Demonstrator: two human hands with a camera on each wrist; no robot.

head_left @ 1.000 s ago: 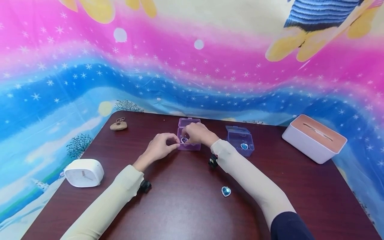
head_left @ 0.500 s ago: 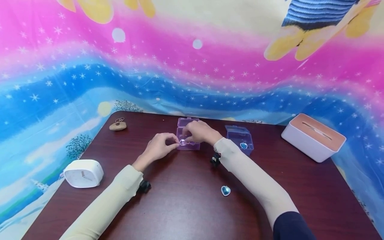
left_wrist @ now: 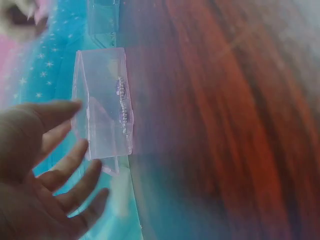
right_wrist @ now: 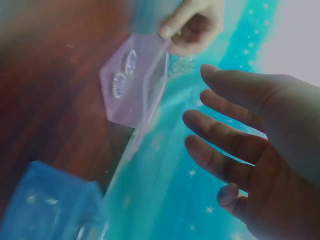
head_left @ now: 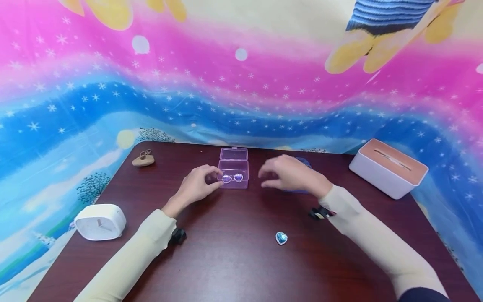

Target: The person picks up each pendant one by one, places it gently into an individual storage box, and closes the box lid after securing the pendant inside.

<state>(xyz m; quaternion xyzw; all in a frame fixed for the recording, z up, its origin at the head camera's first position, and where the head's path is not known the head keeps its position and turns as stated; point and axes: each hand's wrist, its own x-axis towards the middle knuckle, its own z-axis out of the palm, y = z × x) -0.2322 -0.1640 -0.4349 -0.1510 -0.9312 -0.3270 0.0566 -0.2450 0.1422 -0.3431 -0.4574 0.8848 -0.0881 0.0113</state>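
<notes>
Item: my left hand (head_left: 196,183), thumb and fingers spread apart at the left end of the pink box (head_left: 243,184), thumb tip at its corner; firmness of contact I cannot tell.
Item: my right hand (head_left: 288,174), wide, fingers loosely extended, raised to the right of the pink box, partly hiding the blue box (right_wrist: 70,185) in the head view.
Item: pink box, translucent, standing on the counter (head_left: 226,260), lid (head_left: 234,154) tipped back; within, two purple gems (head_left: 238,178), pale-beaded rims, side by side.
Item: blue heart gem (head_left: 281,238), beaded rim, lying nearer me.
Also: white clock (head_left: 100,222), far left; tissue box (head_left: 390,167), far right; brown trinket (head_left: 143,161), back left corner
</notes>
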